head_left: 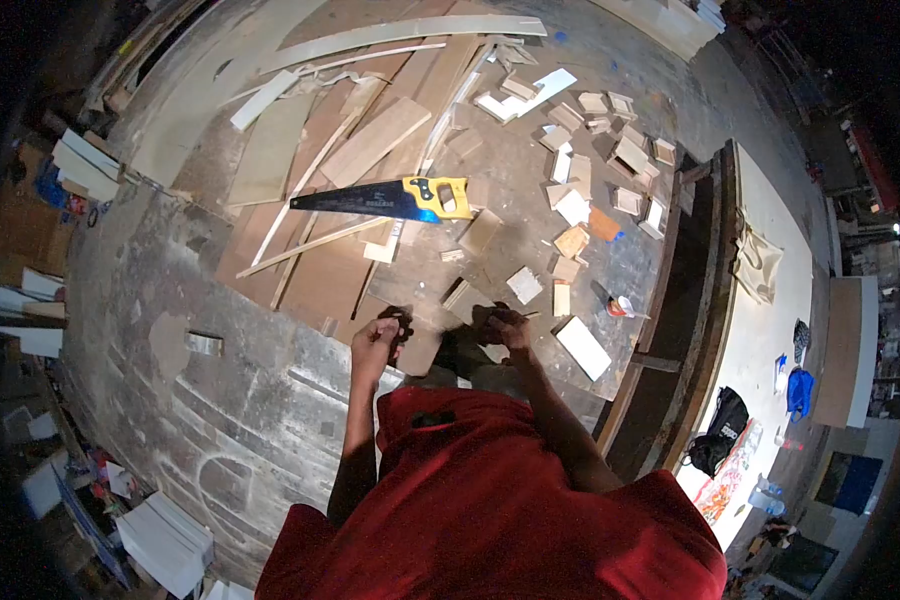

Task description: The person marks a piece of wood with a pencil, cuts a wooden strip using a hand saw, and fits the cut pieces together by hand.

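Yellow-handled saw (385,200) across boards (378,142); offcuts (583,347) scattered rightward; hands (372,340) (511,332) apart, contents too dark to tell

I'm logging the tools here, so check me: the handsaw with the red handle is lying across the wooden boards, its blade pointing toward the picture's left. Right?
Not quite: the head view shows the handle is yellow and black, not red. The handsaw does lie across the wooden boards, blade pointing toward the picture's left.

Worn, stained grey table (150,300). Long boards (378,140) lying overlapped on it; small wood offcuts (630,157) scattered opposite; white rectangular block (582,348) near edge; small silvery piece (205,344) apart from boards.
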Tool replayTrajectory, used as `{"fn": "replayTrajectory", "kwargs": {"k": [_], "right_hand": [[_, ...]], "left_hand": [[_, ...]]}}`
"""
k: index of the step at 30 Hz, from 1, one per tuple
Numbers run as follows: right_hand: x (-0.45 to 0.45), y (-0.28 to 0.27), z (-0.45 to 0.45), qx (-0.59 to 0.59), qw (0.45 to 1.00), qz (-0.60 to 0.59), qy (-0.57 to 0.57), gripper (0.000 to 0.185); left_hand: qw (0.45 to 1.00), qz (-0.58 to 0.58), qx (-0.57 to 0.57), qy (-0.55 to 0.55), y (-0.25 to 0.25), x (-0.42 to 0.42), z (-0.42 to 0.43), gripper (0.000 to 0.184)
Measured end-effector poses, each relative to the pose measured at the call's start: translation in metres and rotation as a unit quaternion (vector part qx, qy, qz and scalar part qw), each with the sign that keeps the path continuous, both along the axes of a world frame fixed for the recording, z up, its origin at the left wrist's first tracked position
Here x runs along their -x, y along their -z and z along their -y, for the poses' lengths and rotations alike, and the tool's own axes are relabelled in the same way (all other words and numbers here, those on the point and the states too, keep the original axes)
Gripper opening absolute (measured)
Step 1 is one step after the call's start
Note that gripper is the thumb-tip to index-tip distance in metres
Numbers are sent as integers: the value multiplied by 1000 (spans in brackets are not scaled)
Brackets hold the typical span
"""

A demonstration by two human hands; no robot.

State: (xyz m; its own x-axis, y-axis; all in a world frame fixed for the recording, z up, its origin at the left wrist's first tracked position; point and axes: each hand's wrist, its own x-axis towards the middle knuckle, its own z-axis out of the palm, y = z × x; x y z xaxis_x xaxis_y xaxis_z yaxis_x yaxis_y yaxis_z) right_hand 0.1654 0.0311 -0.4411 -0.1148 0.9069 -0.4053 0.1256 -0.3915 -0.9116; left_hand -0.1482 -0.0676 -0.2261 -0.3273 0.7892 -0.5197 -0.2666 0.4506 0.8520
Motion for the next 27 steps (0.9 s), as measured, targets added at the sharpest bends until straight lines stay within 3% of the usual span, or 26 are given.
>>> {"fn": "replayTrajectory", "kwargs": {"k": [2,4,8,10,12,14,17,20,25,26,27], "right_hand": [[-5,3,0,-5,999,-25,23,32],[-3,-45,-3,-36,983,158,-81,41],[-12,-20,-3,-48,992,92,-68,52],[-4,-72,-6,-50,984,92,-144,55],[4,-106,-6,-62,980,95,-161,53],[9,-111,-4,-75,976,99,-182,52],[10,-103,1,-124,982,11,-139,52],[6,-99,6,-98,985,27,-141,49],[-13,-61,11,-280,918,188,-211,45],[-14,-59,11,-279,918,186,-210,45],[-17,-32,12,-202,943,151,-216,45]], "left_hand": [[1000,-6,5,7,-1,-3,-5,22],[1000,8,1,14,5,-5,-9,22],[999,23,8,35,34,-13,-16,24],[991,27,83,101,57,-22,-21,27],[986,48,84,134,90,-39,-25,29],[974,99,130,158,93,-60,-30,33],[971,82,146,168,131,-82,-35,35],[978,70,137,145,130,-97,-38,35],[988,33,107,109,127,-108,-33,32],[990,33,95,103,127,-108,-33,30],[991,32,83,96,128,-108,-33,28]]}}
